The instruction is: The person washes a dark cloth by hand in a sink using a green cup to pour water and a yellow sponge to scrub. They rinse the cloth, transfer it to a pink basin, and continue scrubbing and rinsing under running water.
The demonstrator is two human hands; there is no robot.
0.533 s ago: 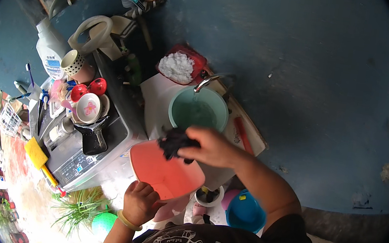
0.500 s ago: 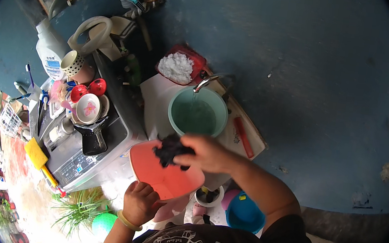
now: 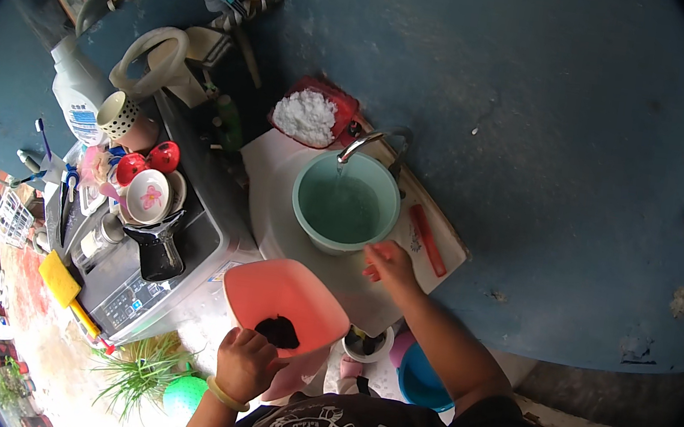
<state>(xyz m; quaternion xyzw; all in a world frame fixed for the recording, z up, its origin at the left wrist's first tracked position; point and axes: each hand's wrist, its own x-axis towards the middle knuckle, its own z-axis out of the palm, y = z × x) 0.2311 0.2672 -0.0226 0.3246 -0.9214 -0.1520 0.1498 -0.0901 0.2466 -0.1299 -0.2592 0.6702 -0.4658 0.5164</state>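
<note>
So there's one black cloth [image 3: 279, 331] down in one pink basin [image 3: 285, 284], left hand [image 3: 244, 363] with fingers curled tight over the rim. Right hand's [image 3: 391, 265] empty, fingers loosely parted, just beside one green basin [image 3: 332, 246] under one tap [image 3: 358, 141].

Lower left: strong light, overexposed smooth pale floor [image 3: 78, 378]. Scuffed blue painted wall [image 3: 555, 172]: dim. Rim: black vignette, fisheye curvature.

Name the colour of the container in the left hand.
The container is coral pink, clearest in the head view.
</note>
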